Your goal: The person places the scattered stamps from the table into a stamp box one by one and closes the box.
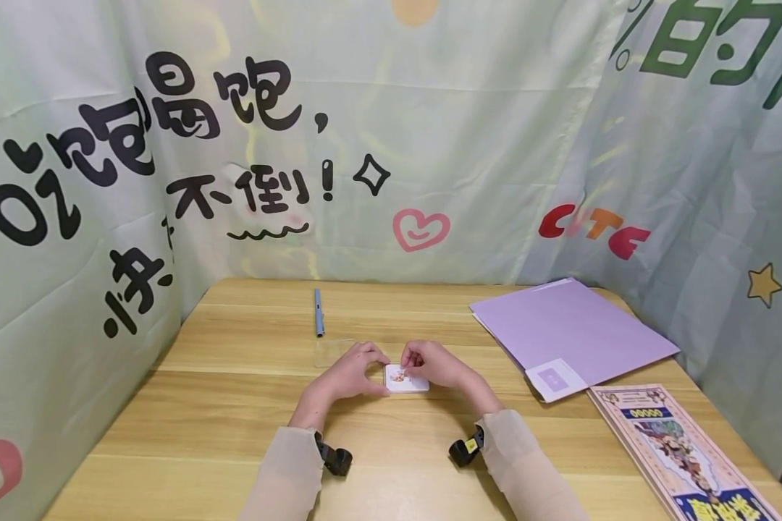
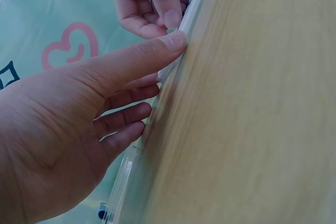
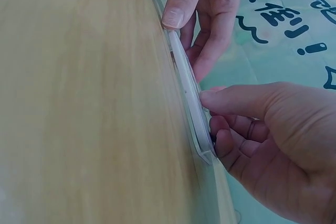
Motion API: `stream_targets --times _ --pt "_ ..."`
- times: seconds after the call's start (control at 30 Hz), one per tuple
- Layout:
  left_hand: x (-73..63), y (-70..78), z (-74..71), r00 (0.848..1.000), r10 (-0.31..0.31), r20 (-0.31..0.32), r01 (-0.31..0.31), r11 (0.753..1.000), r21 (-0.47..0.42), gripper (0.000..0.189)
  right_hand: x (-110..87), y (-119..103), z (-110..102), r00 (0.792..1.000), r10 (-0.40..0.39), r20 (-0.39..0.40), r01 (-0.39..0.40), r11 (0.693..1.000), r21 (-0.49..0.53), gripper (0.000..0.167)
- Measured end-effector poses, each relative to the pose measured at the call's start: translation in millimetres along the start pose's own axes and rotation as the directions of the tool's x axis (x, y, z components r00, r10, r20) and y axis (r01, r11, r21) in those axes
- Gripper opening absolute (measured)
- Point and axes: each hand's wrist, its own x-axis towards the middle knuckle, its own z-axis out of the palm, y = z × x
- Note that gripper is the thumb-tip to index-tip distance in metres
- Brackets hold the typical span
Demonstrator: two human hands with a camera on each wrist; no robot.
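The left hand [image 1: 349, 373] gripped a card stack [image 1: 399, 386] by its left end, seemingly for steadiness, as the right hand [image 1: 438, 364] touched its top, any pinch unclear.

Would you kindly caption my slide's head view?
Left hand and right hand at a small printed white rectangle on a wooden table.

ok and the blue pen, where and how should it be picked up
Probably by the middle of the pen: it lies flat, lengthwise away from the person, so pinch across it from above, thumb and fingers on opposite long sides. Coming from the left should keep the left hand off the clear plastic piece just in front of it.
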Motion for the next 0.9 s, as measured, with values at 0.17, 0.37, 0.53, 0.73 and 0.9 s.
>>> stream_targets --times 0.17,0.37,0.53,0.73,0.9 --pt "-0.9 2.2 -1.0 1.000 -0.005 0.002 0.005 1.000 -0.003 0.052 -0.5 -0.9 -0.5 1.000 -0.003 0.005 0.003 1.000 0.002 0.006" --pt "-1.2 3.7 -1.1 1.000 -0.008 0.007 0.008 1.000 0.006 0.052 -0.1 -0.1 -0.3 1.000 -0.001 0.014 0.001 1.000 -0.017 0.005" --pt "-0.6 3.0 -0.1 1.000 -0.005 0.010 0.005 1.000 0.019 0.052 -0.1 0.9 -0.2 1.000 0.004 0.019 -0.004 1.000 -0.030 0.004" --pt "0.5 0.2 1.1 1.000 -0.007 0.002 0.007 1.000 0.015 0.053 -0.1 -0.6 -0.6 1.000 -0.003 0.023 0.004 1.000 -0.031 0.004" --pt "0.7 -0.3 1.2 1.000 -0.004 0.000 0.004 1.000 0.013 0.052 0.0 -1.1 -0.9 1.000 -0.006 0.026 0.007 1.000 -0.026 0.003"
